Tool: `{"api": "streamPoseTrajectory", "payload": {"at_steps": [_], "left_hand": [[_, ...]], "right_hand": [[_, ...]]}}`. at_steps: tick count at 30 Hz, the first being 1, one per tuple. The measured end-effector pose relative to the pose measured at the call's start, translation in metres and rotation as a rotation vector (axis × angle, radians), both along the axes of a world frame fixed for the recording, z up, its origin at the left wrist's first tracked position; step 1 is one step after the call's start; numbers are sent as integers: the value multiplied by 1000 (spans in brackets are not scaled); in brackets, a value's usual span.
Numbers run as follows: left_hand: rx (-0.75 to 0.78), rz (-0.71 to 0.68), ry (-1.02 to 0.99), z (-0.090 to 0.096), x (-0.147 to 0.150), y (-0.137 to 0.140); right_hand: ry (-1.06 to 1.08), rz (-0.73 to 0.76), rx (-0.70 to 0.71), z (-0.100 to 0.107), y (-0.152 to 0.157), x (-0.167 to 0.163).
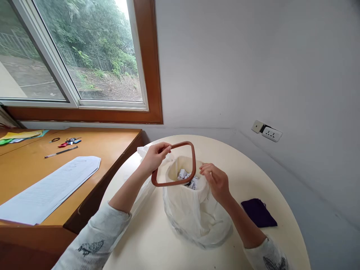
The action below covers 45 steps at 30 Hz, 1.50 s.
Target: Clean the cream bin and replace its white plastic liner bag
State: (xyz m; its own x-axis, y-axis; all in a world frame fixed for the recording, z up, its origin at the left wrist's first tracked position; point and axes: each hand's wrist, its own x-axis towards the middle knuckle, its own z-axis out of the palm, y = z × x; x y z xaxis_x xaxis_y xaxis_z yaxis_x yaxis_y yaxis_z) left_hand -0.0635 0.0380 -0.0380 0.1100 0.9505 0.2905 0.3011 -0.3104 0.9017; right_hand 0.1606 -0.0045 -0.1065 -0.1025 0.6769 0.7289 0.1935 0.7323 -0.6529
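Observation:
My left hand (157,155) is closed on the upper left side of a brown, rounded rectangular rim (194,159), holding it tilted above a small bin. The bin is lined with a translucent white plastic bag (187,210), whose loose part hangs around the outside down to the table. Crumpled paper (194,182) lies inside the bin, partly seen through the rim. Close to the bin's right edge is my right hand (215,180), its fingers loosely bent and a little apart from the brown rim. Whether its fingertips touch the bag is hard to see.
The bin stands on a round cream table (261,183). A dark purple cloth pouch (258,213) lies to the right, and more clear plastic (143,151) to the left. On the adjoining wooden desk are paper sheets (56,187), a pen (61,152) and keys (71,141).

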Motion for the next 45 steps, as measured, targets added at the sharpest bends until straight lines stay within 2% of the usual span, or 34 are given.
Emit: {"api": "streamPoseTrajectory", "payload": {"at_steps": [4,7,12,21,27,33,45], "left_hand": [[63,-73,167,8,9,4],[79,-140,274,15,17,9],[80,-213,388,21,29,20],[87,-335,483,4,41,39],[95,-353,514,-5,43,47],[89,-376,544,-9,41,51],[63,-407,536,-15,39,50]], "right_hand": [[36,-51,19,10,-9,7],[-121,-52,94,15,-18,10],[-311,-148,208,11,-30,11],[-283,-225,186,-6,-32,4],[-221,-223,158,-12,-31,-3],[-239,-222,119,-13,-32,-9],[-265,-226,135,-10,-34,-15]]}}
